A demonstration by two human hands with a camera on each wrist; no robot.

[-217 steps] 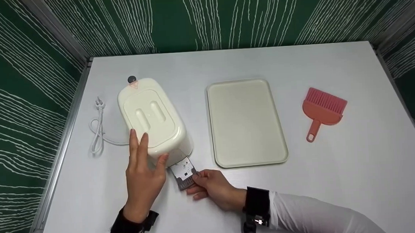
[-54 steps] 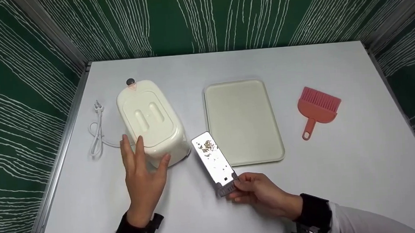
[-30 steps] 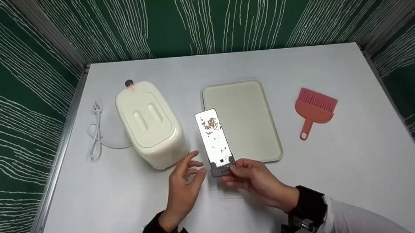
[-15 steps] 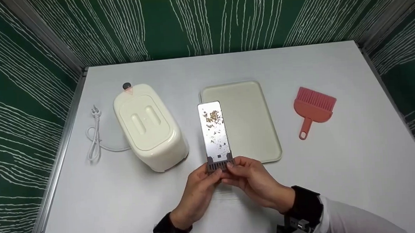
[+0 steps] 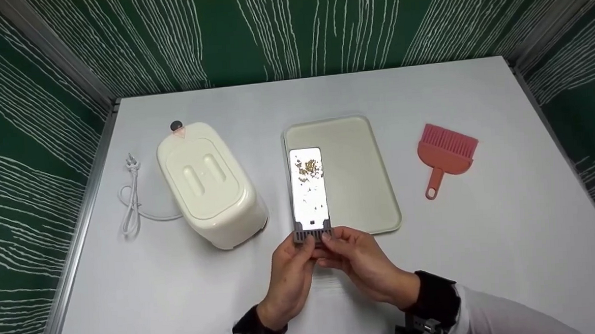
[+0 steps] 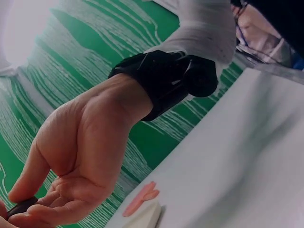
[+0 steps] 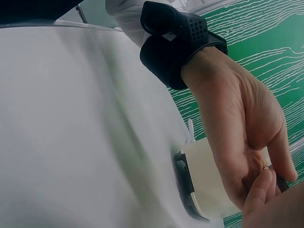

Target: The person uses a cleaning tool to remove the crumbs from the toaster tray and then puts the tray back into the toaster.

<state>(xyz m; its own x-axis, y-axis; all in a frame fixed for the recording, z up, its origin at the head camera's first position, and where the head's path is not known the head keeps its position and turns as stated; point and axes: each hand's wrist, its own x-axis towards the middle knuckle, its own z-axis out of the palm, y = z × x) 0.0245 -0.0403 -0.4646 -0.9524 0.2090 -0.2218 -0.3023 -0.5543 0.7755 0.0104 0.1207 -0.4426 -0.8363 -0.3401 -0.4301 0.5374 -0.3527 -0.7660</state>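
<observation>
A crumb tray [image 5: 309,192], a narrow shiny metal plate with a dark slotted handle end, is held up in the head view over the left edge of a pale rectangular tray. Brown crumbs lie scattered on it, thickest toward its far end. My left hand [image 5: 289,279] pinches the left side of the dark end between thumb and fingers. On the right side of that same end, my right hand [image 5: 366,265] pinches likewise. Both wrist views show only a bit of the dark end between the fingertips. The cream toaster [image 5: 212,184], covered by a lid, stands to the left.
Beneath and right of the crumb tray lies the pale tray [image 5: 362,184]. A coral brush with dustpan [image 5: 445,154] rests farther right. The toaster's white cord and plug [image 5: 132,196] lie at the table's left. Green walls border the back and sides of the white table [image 5: 485,259].
The crumb tray came out of the toaster in my right hand and moved right. My left hand left the toaster and took hold of the tray's dark end. The crumb tray has turned straighter.
</observation>
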